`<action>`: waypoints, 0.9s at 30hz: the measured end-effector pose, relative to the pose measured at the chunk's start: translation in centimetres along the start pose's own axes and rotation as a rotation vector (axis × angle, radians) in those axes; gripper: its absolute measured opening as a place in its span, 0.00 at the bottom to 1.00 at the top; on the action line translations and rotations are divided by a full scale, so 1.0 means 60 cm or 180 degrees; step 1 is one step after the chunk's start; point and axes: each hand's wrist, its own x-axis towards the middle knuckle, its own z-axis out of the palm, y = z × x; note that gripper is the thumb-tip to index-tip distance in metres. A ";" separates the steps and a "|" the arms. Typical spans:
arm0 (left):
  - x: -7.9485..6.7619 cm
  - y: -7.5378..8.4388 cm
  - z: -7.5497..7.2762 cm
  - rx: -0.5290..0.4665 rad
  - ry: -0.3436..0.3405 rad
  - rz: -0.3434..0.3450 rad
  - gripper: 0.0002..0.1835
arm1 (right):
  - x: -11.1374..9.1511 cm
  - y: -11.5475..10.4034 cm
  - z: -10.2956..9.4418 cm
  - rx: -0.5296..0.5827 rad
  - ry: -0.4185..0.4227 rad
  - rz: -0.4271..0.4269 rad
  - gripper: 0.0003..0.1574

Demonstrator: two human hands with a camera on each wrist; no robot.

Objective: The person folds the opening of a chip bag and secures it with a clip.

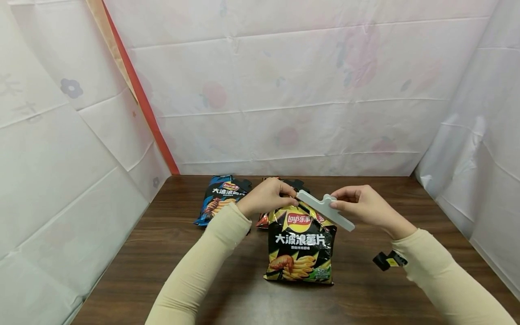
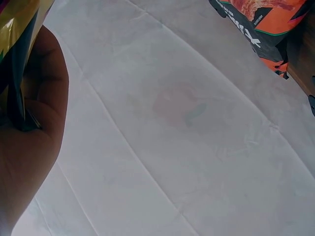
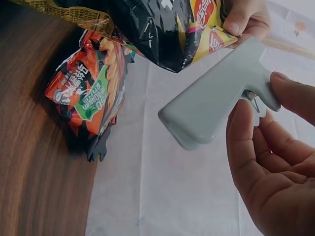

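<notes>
A black and yellow Lay's potato chip bag [image 1: 300, 250] is upright at the middle of the table, its top folded over. My left hand [image 1: 264, 198] pinches the bag's top left edge, fingertips against the foil. In my right hand [image 1: 361, 205] is a long pale grey bag clip [image 1: 325, 210], pinched by its handles between thumb and fingers. The clip slants across the bag's top right corner. In the right wrist view its two bars [image 3: 211, 103] look slightly parted, and its tip lies close to the left hand's fingers [image 3: 241, 17].
A blue chip bag [image 1: 221, 198] with a dark clip [image 1: 244, 184] lies at the back left. Behind the black and yellow bag is an orange-red chip bag [image 3: 81, 81], partly hidden in the head view. Printed white sheets [image 1: 284, 90] hang around the table [image 1: 162, 257].
</notes>
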 end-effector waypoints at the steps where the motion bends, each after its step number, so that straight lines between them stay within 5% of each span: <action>1: 0.000 0.000 0.000 -0.0017 -0.0002 -0.0006 0.07 | 0.000 0.001 0.001 -0.0001 0.0006 -0.0001 0.19; 27: -0.002 -0.002 0.002 -0.0144 0.0017 -0.0185 0.10 | -0.004 0.004 0.007 0.0034 0.0131 -0.0081 0.14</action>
